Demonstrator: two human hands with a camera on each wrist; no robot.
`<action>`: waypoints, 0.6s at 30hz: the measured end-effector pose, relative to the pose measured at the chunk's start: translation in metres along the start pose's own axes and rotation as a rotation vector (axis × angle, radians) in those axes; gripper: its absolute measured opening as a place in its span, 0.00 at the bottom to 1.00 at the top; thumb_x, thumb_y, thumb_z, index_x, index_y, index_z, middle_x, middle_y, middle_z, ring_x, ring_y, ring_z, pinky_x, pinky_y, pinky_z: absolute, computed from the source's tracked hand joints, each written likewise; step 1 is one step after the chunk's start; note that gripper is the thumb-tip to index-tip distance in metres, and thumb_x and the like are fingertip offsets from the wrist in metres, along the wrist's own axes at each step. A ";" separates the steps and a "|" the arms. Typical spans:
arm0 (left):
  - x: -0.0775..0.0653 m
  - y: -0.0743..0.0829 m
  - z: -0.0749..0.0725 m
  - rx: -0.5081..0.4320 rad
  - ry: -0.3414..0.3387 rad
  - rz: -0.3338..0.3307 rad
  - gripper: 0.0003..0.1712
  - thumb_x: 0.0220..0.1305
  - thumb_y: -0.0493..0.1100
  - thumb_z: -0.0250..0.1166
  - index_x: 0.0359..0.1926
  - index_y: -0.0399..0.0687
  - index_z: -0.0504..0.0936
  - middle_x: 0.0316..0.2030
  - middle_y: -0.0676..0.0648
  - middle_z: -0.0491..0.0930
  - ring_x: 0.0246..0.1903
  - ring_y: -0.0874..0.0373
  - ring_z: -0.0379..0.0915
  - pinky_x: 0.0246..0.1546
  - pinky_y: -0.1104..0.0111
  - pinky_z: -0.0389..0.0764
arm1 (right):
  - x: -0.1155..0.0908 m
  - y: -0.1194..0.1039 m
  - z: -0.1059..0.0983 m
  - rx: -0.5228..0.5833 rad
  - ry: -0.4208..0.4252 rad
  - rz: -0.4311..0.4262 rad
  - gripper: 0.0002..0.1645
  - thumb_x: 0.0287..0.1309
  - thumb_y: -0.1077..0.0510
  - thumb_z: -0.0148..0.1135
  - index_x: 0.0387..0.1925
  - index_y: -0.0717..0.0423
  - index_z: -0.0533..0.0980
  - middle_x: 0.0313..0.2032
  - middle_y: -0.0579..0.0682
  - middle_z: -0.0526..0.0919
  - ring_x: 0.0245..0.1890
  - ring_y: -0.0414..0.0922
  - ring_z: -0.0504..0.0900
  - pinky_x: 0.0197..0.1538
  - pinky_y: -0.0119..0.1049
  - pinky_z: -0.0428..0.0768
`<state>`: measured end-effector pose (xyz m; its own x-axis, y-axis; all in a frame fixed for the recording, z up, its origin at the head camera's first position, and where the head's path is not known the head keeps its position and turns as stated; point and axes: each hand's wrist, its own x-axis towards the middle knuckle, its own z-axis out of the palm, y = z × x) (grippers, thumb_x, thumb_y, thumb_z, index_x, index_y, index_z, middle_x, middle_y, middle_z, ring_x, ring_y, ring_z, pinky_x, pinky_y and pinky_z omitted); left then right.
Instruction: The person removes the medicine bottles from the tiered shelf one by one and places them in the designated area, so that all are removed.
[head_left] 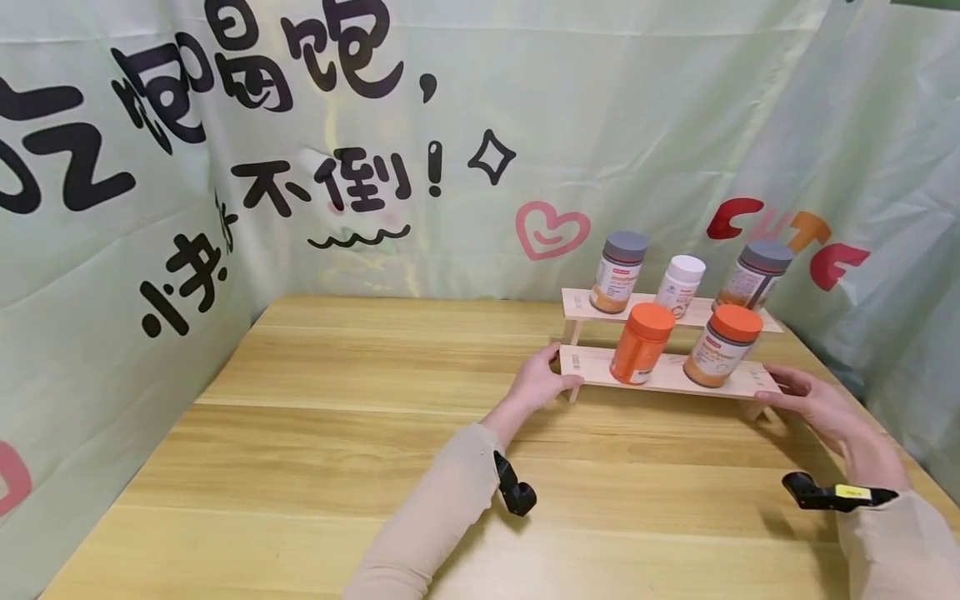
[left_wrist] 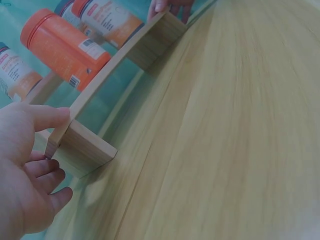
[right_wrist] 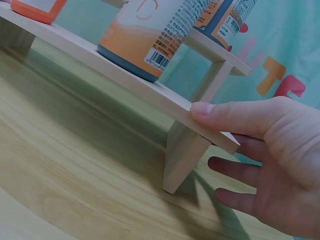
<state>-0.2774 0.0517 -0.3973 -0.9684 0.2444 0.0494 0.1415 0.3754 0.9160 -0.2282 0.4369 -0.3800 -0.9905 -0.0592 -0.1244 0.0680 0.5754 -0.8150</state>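
A two-tier wooden display shelf (head_left: pixel 592 364) stands at the right of the table. My left hand (head_left: pixel 538 382) pinches the left end of its lower board, thumb at the front edge and fingers curled beneath in the left wrist view. At the opposite end, my right hand (head_left: pixel 821 408) grips the board's corner between thumb and index finger, the other fingers lying apart below. On the lower board sit an orange jar (head_left: pixel 641 346) and an orange-lidded supplement jar (head_left: pixel 722 350). Behind them, the upper board bears a grey-lidded jar (head_left: pixel 617 275), a small white bottle (head_left: pixel 680 287) and another grey-lidded jar (head_left: pixel 753 275).
The wooden table (head_left: pixel 337 433) stretches to the left and front of the shelf. A printed pale green curtain (head_left: pixel 450 267) hangs behind the table and along its sides. Each wrist wears a black camera mount, such as the left one (head_left: pixel 514 487).
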 end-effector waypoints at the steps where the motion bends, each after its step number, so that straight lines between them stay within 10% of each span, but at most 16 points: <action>1: -0.001 -0.001 -0.002 0.000 0.000 0.007 0.40 0.53 0.44 0.70 0.66 0.42 0.65 0.59 0.45 0.70 0.58 0.54 0.66 0.56 0.64 0.69 | 0.000 0.001 0.001 -0.003 0.002 -0.019 0.48 0.64 0.48 0.54 0.69 0.69 0.40 0.66 0.52 0.57 0.63 0.45 0.56 0.66 0.35 0.55; 5: -0.003 -0.005 -0.009 0.012 0.007 0.034 0.38 0.53 0.44 0.71 0.64 0.43 0.67 0.57 0.45 0.73 0.56 0.54 0.67 0.55 0.64 0.70 | 0.001 0.003 0.004 -0.006 0.006 -0.067 0.44 0.63 0.50 0.55 0.69 0.67 0.46 0.49 0.26 0.62 0.45 0.20 0.60 0.43 0.14 0.62; 18: -0.011 -0.017 -0.034 0.013 -0.006 -0.013 0.44 0.53 0.45 0.70 0.67 0.39 0.60 0.63 0.43 0.65 0.62 0.50 0.61 0.61 0.61 0.63 | 0.004 -0.012 0.014 -0.023 -0.074 -0.115 0.42 0.61 0.56 0.57 0.66 0.74 0.49 0.49 0.28 0.64 0.41 0.16 0.63 0.41 0.18 0.68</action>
<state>-0.2760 0.0119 -0.4000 -0.9689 0.2450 0.0349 0.1316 0.3902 0.9113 -0.2316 0.4183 -0.3789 -0.9800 -0.1849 -0.0732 -0.0487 0.5800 -0.8131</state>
